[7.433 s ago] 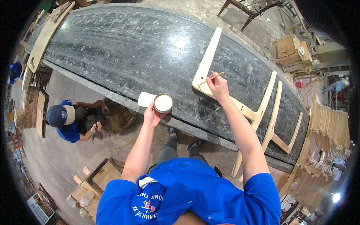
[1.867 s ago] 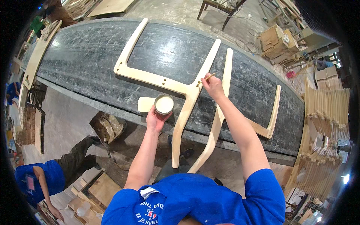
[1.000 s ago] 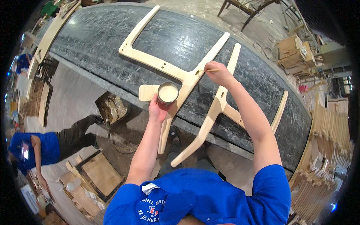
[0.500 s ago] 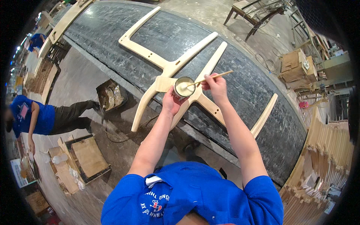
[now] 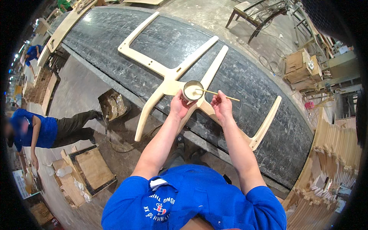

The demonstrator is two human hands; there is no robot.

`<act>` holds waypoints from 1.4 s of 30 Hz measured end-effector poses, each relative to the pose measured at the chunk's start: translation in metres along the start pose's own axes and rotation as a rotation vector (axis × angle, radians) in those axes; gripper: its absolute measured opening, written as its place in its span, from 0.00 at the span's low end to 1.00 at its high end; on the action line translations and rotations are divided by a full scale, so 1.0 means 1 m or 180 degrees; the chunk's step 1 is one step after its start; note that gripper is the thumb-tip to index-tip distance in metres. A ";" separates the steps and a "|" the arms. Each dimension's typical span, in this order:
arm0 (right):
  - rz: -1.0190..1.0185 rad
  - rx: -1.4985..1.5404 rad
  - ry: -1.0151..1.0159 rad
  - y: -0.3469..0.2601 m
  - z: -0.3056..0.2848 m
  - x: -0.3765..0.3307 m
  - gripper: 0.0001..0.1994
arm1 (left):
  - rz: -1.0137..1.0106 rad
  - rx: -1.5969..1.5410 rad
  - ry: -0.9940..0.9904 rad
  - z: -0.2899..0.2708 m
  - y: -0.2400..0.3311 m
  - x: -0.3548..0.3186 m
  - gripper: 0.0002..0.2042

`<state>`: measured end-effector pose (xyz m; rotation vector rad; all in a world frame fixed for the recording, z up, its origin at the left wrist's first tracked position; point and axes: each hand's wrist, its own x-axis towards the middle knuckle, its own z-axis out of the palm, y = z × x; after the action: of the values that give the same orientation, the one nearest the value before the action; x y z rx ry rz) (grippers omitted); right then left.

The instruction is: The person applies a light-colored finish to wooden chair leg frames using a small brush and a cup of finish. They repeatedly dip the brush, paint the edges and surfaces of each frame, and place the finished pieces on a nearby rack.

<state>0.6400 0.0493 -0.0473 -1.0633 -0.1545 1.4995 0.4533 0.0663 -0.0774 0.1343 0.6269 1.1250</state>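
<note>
My left hand (image 5: 179, 106) is closed around a small round can (image 5: 193, 83) holding a creamy, pale liquid. In my right hand (image 5: 222, 108), the fingertips pinch a thin wooden stick (image 5: 209, 91) whose inner end dips into the cream. Both hands are over a pale wooden chair-side frame (image 5: 215, 66), which lies on the dark table; my forearms and the can cover parts of it. A similar wooden frame (image 5: 145, 60) lies just to its left, and a flat wooden piece (image 5: 171, 87) shows beside the can.
The long dark table (image 5: 103, 38) has a scuffed top. A grimy open bin (image 5: 114, 104) stands on the floor at left, near a person (image 5: 42, 126) in blue. Stacked wooden parts (image 5: 326, 165) line the right side. A dark chair (image 5: 258, 17) and a wooden box (image 5: 298, 68) stand beyond the table.
My right hand has come down toward me, and the stick's outer end has swung lower. The can has shifted slightly right. The whole view has turned a little.
</note>
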 end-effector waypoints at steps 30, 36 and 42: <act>-0.2680 -0.5183 -0.1262 0.002 0.038 0.038 0.08 | 0.0318 -0.0023 0.0589 -0.089 0.026 -0.048 0.20; -0.2824 -0.5245 -0.1410 -0.011 0.048 0.043 0.07 | 0.0331 -0.0063 0.0593 -0.087 0.017 -0.055 0.19; -0.2112 -0.5045 -0.1301 -0.006 0.045 0.040 0.09 | 0.0353 -0.0187 0.0638 -0.078 0.009 -0.060 0.21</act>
<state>0.6202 0.1056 -0.0388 -1.5734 -2.0053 0.7435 0.3874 0.0019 -0.1137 0.0055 0.7707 1.2729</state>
